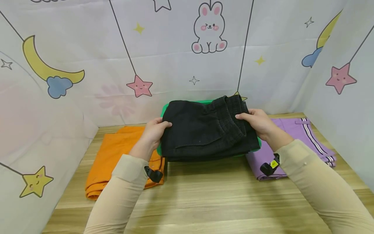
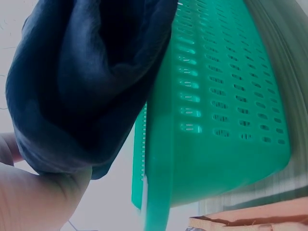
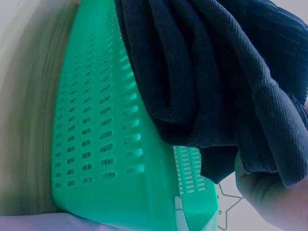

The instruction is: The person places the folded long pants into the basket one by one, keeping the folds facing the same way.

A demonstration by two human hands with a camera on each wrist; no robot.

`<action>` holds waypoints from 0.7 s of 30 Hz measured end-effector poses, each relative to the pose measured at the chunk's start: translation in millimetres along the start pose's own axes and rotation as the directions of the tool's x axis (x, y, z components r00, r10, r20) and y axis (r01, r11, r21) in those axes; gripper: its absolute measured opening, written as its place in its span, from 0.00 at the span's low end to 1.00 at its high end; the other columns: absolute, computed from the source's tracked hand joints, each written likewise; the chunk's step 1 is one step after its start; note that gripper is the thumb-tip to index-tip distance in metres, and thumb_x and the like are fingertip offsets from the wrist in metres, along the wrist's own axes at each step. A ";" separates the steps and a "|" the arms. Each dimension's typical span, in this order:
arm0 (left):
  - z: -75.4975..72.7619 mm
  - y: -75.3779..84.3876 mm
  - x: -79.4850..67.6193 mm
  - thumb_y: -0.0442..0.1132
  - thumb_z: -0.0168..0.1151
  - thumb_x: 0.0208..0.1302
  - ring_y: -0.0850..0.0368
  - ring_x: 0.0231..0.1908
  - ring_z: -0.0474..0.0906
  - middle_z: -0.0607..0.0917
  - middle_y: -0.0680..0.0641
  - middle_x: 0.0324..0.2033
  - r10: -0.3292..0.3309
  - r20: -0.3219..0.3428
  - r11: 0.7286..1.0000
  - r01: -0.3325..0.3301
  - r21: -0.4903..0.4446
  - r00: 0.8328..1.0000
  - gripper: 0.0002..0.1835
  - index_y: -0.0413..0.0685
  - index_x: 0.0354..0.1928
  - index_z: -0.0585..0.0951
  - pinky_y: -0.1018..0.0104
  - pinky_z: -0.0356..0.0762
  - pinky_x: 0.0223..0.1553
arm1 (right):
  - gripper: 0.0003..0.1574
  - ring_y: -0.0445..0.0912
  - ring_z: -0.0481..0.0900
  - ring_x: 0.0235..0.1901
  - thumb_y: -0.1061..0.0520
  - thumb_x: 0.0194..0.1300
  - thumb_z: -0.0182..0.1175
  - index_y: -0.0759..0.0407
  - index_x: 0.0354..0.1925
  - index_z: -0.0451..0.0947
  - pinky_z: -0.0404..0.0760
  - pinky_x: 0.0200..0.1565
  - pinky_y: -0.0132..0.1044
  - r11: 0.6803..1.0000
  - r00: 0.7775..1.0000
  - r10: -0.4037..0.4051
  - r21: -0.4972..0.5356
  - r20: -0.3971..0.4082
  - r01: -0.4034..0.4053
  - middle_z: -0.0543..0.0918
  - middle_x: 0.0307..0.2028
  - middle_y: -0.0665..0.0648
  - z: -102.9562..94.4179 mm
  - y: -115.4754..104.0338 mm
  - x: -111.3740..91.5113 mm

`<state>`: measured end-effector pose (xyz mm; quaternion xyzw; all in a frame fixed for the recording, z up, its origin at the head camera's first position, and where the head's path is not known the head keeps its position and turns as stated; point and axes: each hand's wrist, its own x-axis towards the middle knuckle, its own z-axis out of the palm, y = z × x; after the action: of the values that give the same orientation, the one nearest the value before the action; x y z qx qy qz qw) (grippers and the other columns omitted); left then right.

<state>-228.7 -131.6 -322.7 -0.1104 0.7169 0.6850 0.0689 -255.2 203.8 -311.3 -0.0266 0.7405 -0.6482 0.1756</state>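
Note:
A pair of folded black trousers (image 1: pixel 198 130) is held by both hands over a green plastic basket (image 2: pixel 216 159). My left hand (image 1: pixel 155 130) grips the folded left end, thumb on top. At the other end my right hand (image 1: pixel 260 123) pinches the trousers beside their gathered elastic waistband (image 1: pixel 233 113). In the head view the cloth hides most of the basket. Both wrist views show the layered folds overlapping the basket rim (image 3: pixel 163 192), with the slotted side wall (image 3: pixel 101 144) below.
Folded orange trousers (image 1: pixel 117 156) lie on the wooden table (image 1: pixel 204 201) to the left of the basket. Folded purple trousers (image 1: pixel 292 130) with a striped side band lie to its right. A white printed curtain (image 1: pixel 175 48) stands behind and along both sides.

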 end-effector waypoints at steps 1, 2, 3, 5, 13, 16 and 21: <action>0.2 0.0 0.7 0.34 0.52 0.66 0.55 0.39 0.78 0.75 0.40 0.52 -0.001 -0.002 1.000 0.001 0.002 1.000 0.19 0.36 0.58 0.72 0.59 0.79 0.49 | 0.26 0.40 0.84 0.31 0.52 0.67 0.56 0.66 0.56 0.67 0.84 0.39 0.36 1.000 1.000 0.001 0.000 -0.002 -0.001 0.84 0.31 0.43 -0.1 -0.2 0.3; 0.5 0.2 1.2 0.34 0.52 0.66 0.55 0.39 0.78 0.75 0.40 0.53 -0.002 -0.004 1.000 0.002 0.002 1.000 0.19 0.37 0.58 0.72 0.58 0.79 0.50 | 0.26 0.40 0.85 0.31 0.52 0.67 0.56 0.66 0.56 0.67 0.84 0.39 0.36 1.000 1.000 0.002 0.002 -0.004 -0.002 0.84 0.31 0.44 -0.1 -0.6 0.6; 0.5 0.4 1.8 0.34 0.52 0.66 0.55 0.40 0.78 0.75 0.40 0.53 -0.003 -0.004 1.000 0.003 0.005 1.000 0.20 0.37 0.58 0.72 0.57 0.79 0.51 | 0.26 0.40 0.85 0.31 0.52 0.67 0.56 0.66 0.56 0.67 0.84 0.39 0.36 1.000 1.000 0.002 0.003 -0.004 -0.002 0.84 0.31 0.43 -0.1 -0.9 1.0; 0.4 0.7 3.0 0.35 0.51 0.66 0.53 0.42 0.78 0.75 0.40 0.55 -0.005 -0.003 1.000 0.005 0.007 1.000 0.20 0.37 0.59 0.72 0.56 0.78 0.53 | 0.26 0.40 0.84 0.31 0.52 0.66 0.57 0.66 0.57 0.67 0.84 0.38 0.35 1.000 1.000 0.002 0.003 -0.005 -0.002 0.84 0.31 0.43 -0.1 -1.4 1.8; 0.0 4.9 1.6 0.34 0.52 0.64 0.51 0.42 0.78 0.77 0.40 0.49 0.040 0.008 0.999 -0.040 -0.006 0.999 0.18 0.34 0.55 0.74 0.57 0.79 0.51 | 0.22 0.40 0.84 0.29 0.52 0.67 0.56 0.64 0.54 0.68 0.84 0.37 0.35 1.000 1.000 -0.005 0.013 -0.020 0.006 0.84 0.29 0.43 -1.2 -3.4 4.6; 0.5 7.4 1.7 0.33 0.52 0.64 0.52 0.40 0.78 0.77 0.42 0.47 0.049 0.010 0.999 -0.049 -0.012 0.999 0.16 0.34 0.53 0.75 0.58 0.79 0.49 | 0.20 0.40 0.84 0.29 0.53 0.67 0.56 0.63 0.52 0.69 0.84 0.36 0.35 1.000 1.000 -0.016 0.018 -0.025 0.016 0.84 0.29 0.43 -2.3 -5.2 4.8; 1.7 9.5 8.2 0.34 0.51 0.66 0.52 0.42 0.77 0.76 0.40 0.51 0.035 0.005 0.999 -0.035 0.005 0.999 0.19 0.35 0.57 0.73 0.57 0.77 0.53 | 0.20 0.39 0.84 0.30 0.53 0.66 0.57 0.62 0.52 0.69 0.84 0.36 0.34 0.999 0.999 -0.029 0.036 -0.024 0.030 0.85 0.30 0.43 -3.7 -7.4 4.7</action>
<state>-239.1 -130.1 -315.6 -0.0959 0.7204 0.6844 0.0587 -262.0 204.8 -304.8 -0.0270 0.7301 -0.6643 0.1577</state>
